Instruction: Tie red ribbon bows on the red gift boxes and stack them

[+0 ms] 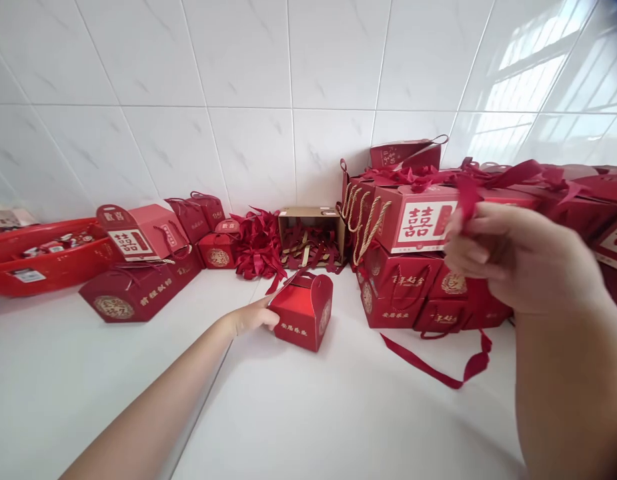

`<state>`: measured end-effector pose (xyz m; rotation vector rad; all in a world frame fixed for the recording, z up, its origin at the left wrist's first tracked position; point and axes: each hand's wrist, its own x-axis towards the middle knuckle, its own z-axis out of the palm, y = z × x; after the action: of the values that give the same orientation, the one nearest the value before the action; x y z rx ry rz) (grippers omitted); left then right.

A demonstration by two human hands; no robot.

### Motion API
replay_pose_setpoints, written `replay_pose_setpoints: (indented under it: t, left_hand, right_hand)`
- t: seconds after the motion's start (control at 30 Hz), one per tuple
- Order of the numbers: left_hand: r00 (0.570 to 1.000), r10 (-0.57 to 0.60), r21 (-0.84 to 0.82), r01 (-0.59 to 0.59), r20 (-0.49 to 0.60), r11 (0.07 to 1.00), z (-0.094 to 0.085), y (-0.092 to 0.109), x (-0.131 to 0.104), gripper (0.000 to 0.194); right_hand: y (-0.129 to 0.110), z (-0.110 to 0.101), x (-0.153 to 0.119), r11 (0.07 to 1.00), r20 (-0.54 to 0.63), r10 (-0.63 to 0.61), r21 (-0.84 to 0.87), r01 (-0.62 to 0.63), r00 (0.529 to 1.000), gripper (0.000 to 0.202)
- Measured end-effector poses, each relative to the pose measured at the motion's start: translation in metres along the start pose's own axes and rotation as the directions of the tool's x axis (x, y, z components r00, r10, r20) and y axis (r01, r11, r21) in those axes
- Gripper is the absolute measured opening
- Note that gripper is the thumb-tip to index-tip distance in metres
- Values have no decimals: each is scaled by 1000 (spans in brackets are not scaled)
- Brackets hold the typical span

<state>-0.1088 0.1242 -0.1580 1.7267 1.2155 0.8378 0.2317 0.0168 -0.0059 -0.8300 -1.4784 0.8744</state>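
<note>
A small red gift box (301,320) with gold characters stands upright on the white table in front of me. My left hand (252,317) grips its left side, with the thumb on the front face and the other fingers mostly hidden behind. Off to the right and closer to the camera, my right hand (513,257) is raised and slightly blurred. Its thumb and fingers pinch a dark red ribbon (451,380), whose lower length hangs in a loose curve before the stacked boxes.
Stacked red gift boxes (398,287) with rope handles fill the right. At the back are a pile of red ribbons (259,243) and an open carton (313,213) of strips. Farther left lie more boxes (138,290) and a red basin (53,263) of small wrapped items.
</note>
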Motion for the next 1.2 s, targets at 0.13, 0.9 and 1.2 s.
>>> replay_pose_setpoints:
  t: [0.13,0.9,1.2]
  left_hand:
    - [961,-110,7,112,253,994,-1,7,-29,31]
    - [943,286,636,-117,-169,763,54,82,-88,31]
    - [953,242,684,-53,-184,727,71,93,-114,31]
  right_hand:
    - [4,5,-7,959,264,149,-273,-74,953,32]
    - [60,71,3,814,419,481,-539,-216,770,23]
    - [31,67,0,731,491,536,-677,-88,687,22]
